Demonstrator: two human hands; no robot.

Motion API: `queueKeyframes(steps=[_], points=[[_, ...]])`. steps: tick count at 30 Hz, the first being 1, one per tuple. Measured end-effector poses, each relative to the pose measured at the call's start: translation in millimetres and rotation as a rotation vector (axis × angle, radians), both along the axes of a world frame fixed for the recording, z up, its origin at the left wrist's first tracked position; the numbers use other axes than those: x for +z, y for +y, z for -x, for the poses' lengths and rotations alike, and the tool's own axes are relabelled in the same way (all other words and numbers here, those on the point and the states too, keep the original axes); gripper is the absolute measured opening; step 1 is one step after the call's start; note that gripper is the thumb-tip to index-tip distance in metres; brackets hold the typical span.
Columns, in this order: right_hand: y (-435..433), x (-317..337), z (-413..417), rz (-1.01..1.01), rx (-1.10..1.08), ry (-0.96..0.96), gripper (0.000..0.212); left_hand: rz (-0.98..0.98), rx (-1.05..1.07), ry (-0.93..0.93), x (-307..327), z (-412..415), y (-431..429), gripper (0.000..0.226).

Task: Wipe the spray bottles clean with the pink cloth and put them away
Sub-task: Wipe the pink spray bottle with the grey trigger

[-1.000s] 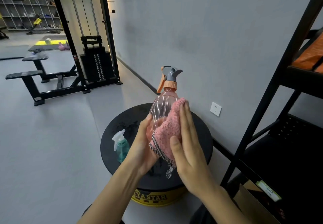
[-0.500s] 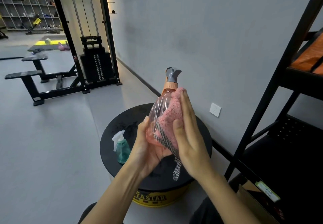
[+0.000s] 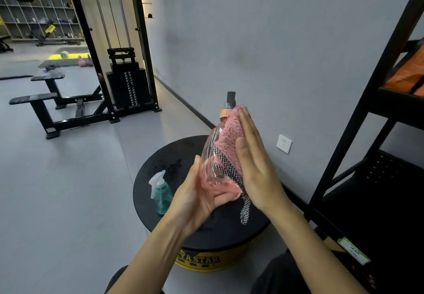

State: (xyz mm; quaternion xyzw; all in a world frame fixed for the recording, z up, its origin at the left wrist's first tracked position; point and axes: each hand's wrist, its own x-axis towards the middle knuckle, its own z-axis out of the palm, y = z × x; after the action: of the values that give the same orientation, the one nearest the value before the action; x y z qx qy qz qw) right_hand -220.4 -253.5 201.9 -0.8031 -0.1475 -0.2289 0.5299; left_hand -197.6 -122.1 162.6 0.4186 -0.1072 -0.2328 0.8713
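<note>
A clear pink spray bottle with an orange collar and grey nozzle is held up, tilted, over the round black stand. My left hand grips its base, fingers curled under it. My right hand presses the pink cloth flat against the bottle's right side with straight fingers; the cloth's black-and-white checked trim hangs down. A small teal spray bottle with a white trigger stands upright on the left part of the stand.
A black metal shelf rack rises at the right, with an orange item on an upper shelf. The grey wall with a white socket lies behind. A weight machine and benches stand farther back left.
The pink bottle has turned in my left hand, its nozzle now pointing away. My right hand has slid the cloth upward along the bottle toward its neck.
</note>
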Motion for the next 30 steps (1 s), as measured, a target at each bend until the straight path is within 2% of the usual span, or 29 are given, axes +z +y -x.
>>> queueKeyframes(steps=[7,11,14,18,21,25,30], points=[[14.7,-28.5,21.6,0.047,-0.021,-0.063,0.063,-0.020,0.029,-0.014,5.2,-3.2,0.4,0.066],[23.4,-42.1,33.7,0.078,-0.032,-0.097,0.060,-0.020,0.055,-0.040,1.1,-4.9,0.3,0.058],[15.8,-31.9,21.4,0.071,-0.030,-0.079,0.061,-0.042,0.030,-0.054,-0.6,-1.1,-1.4,0.065],[1.2,-1.5,-1.5,0.009,-0.020,-0.002,0.055,-0.046,0.006,-0.129,-3.8,1.4,-8.3,0.058],[4.0,-1.0,2.9,0.062,-0.004,-0.041,0.055,0.012,0.032,-0.109,-2.6,-0.1,-7.1,0.053],[14.7,-30.4,26.2,0.179,-0.022,-0.117,0.059,0.044,0.097,-0.025,0.9,-2.8,-2.6,0.062],[12.7,-34.4,23.8,0.152,-0.023,-0.111,0.061,0.024,0.080,-0.005,-1.0,-1.0,-3.0,0.067]])
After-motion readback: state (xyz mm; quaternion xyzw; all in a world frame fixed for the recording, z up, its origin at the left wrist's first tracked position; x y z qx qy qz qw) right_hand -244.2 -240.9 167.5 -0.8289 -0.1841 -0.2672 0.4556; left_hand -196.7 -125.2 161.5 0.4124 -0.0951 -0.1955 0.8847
